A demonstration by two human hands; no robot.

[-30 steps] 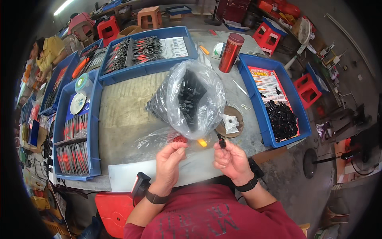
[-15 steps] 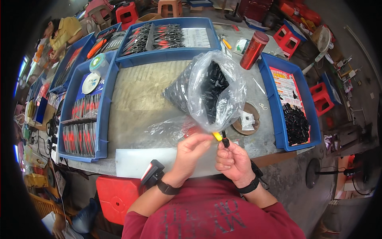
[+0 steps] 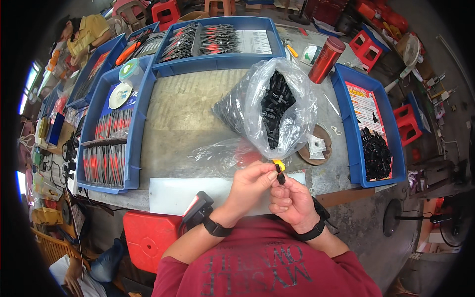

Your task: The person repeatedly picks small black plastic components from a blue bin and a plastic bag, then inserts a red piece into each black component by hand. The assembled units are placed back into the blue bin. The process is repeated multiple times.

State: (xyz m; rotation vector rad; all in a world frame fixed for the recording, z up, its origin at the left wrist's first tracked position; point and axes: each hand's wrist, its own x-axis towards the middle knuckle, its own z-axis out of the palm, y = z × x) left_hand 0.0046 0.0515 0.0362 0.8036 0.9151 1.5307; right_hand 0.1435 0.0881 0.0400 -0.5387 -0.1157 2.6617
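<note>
Close to the table's front edge, my two hands meet over a small black plastic part (image 3: 281, 177). My right hand (image 3: 293, 202) is closed around its lower end, thumb and fingers curled. The left hand (image 3: 253, 184) pinches at the part's upper end, its fingertips touching it. A small yellow piece (image 3: 280, 164) shows just beyond the fingertips; whether it is joined to the black part I cannot tell. Right behind stands an open clear plastic bag (image 3: 303, 121), full of small black plastic parts (image 3: 277, 109).
Blue trays hold packed red-and-grey pieces (image 3: 105, 166) at left, thin black-and-red pieces (image 3: 217, 39) at back, and black parts (image 3: 376, 156) at right. A red flask (image 3: 326, 60) and a round brown dish (image 3: 324, 157) flank the bag. A white sheet (image 3: 170, 195) lies at the front.
My left hand has come right to meet the black part in my right hand and now pinches at it. The whole view has shifted slightly.
</note>
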